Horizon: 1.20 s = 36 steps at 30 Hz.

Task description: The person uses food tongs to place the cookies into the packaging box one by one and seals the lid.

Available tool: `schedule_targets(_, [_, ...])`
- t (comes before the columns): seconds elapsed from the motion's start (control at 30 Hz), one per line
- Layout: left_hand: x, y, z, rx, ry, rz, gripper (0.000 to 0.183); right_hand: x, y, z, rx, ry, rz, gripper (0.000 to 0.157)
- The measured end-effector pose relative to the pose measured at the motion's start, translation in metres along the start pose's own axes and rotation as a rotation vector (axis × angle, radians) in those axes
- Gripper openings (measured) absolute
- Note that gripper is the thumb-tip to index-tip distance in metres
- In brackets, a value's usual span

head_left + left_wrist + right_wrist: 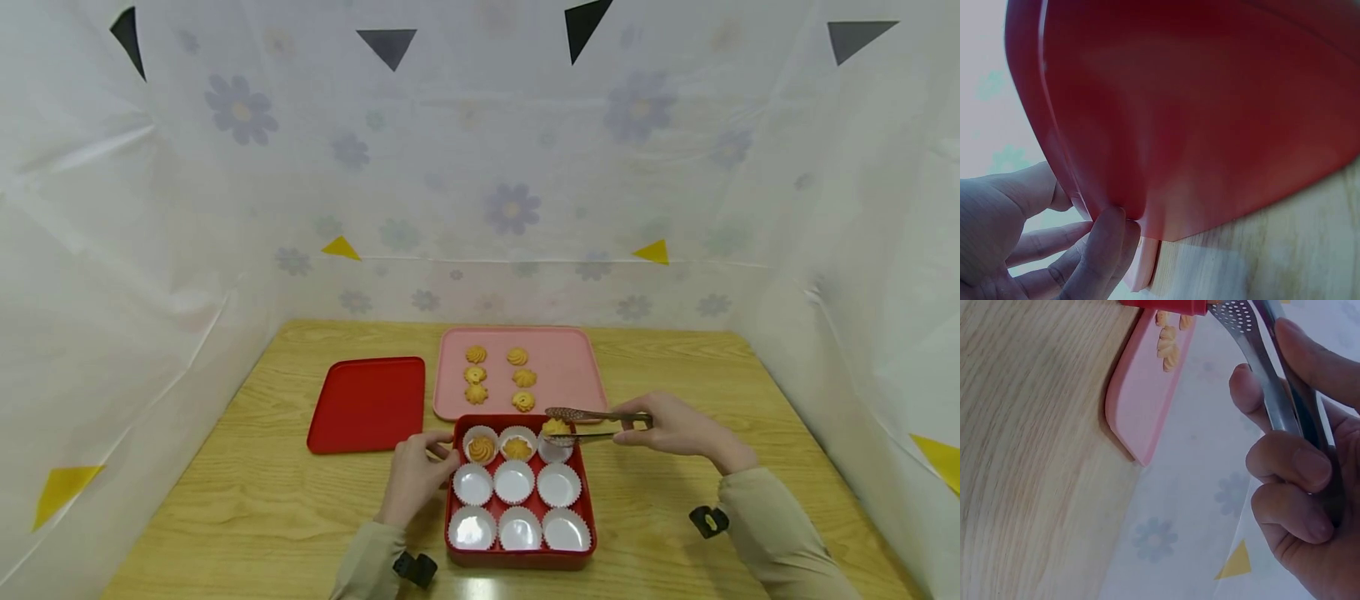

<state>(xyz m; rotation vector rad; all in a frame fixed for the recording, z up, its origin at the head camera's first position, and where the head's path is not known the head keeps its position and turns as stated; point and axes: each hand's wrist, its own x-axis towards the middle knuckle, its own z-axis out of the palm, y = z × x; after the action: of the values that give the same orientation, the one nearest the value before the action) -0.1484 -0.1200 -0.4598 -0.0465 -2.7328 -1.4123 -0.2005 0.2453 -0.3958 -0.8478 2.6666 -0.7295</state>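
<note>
A red box point(521, 560) stands near the table's front, with white paper cups point(513, 482) set in rows inside. Two cups in its far row each contain a piped butter cookie point(482, 450). My left hand point(420, 473) holds the box by its left side near the far corner, fingertips against the outer red wall point(1166, 137). With curled fingers my right hand point(671, 427) grips metal serving tongs point(1270, 387) with perforated ends. Between the tong ends is another cookie point(556, 427), right over the far right cup point(554, 452).
Behind the box lies a pink tray point(566, 367) bearing two columns of cookies point(476, 375). A flat red square lid or tray point(367, 406) rests to the left on the wooden table point(255, 500). White floral sheeting point(510, 150) encloses the table's back and sides.
</note>
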Motion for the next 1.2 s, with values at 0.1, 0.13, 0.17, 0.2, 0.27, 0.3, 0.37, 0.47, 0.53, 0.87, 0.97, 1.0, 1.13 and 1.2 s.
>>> schedule_targets(0.1, [0.0,0.0,0.0,-0.003,0.002,0.002,0.027,0.0,-0.005,-0.001,-0.065,-0.011,-0.015,0.035])
schedule_targets(0.13, [0.0,0.0,0.0,-0.003,0.003,0.003,0.027,0.0,-0.007,-0.002,-0.091,-0.012,-0.023,0.035])
schedule_targets(0.17, [0.0,0.0,0.0,-0.003,0.003,0.003,0.027,0.0,-0.009,-0.002,-0.112,-0.014,-0.029,0.035])
schedule_targets(0.2, [0.0,0.0,0.0,-0.004,0.004,0.004,0.027,0.0,-0.011,-0.002,-0.133,-0.016,-0.033,0.034])
schedule_targets(0.27, [0.0,0.0,0.0,-0.005,0.004,0.003,0.027,0.0,-0.016,-0.003,-0.174,-0.016,-0.043,0.032])
schedule_targets(0.3, [0.0,0.0,0.0,-0.004,0.006,0.002,0.027,0.0,-0.018,-0.003,-0.195,-0.015,-0.047,0.03])
schedule_targets(0.37, [0.0,0.0,0.0,-0.003,0.008,0.0,0.027,0.0,-0.023,-0.003,-0.231,-0.011,-0.047,0.027])
schedule_targets(0.47, [0.0,0.0,0.0,-0.003,0.009,-0.001,0.027,0.002,-0.031,-0.003,-0.275,-0.007,-0.027,0.023])
schedule_targets(0.53, [0.0,0.0,0.0,-0.002,0.009,0.003,0.027,0.003,-0.036,-0.003,-0.303,-0.006,-0.009,0.022])
schedule_targets(0.87, [-0.003,0.0,0.001,0.002,0.032,0.038,0.026,0.008,-0.045,0.002,-0.402,0.01,0.0,0.013])
schedule_targets(0.97, [-0.002,0.0,0.002,0.01,0.047,0.045,0.026,0.009,-0.047,0.003,-0.409,0.004,0.009,0.012])
schedule_targets(1.0, [-0.002,0.0,0.002,0.008,0.047,0.033,0.026,0.01,-0.047,0.003,-0.408,0.001,0.01,0.012])
schedule_targets(1.13, [-0.001,0.001,0.0,0.003,0.031,0.012,0.026,0.011,-0.049,0.004,-0.42,-0.004,0.019,0.01])
schedule_targets(1.2, [-0.001,0.001,0.0,0.002,0.024,0.008,0.026,0.011,-0.05,0.004,-0.426,-0.002,0.016,0.009])
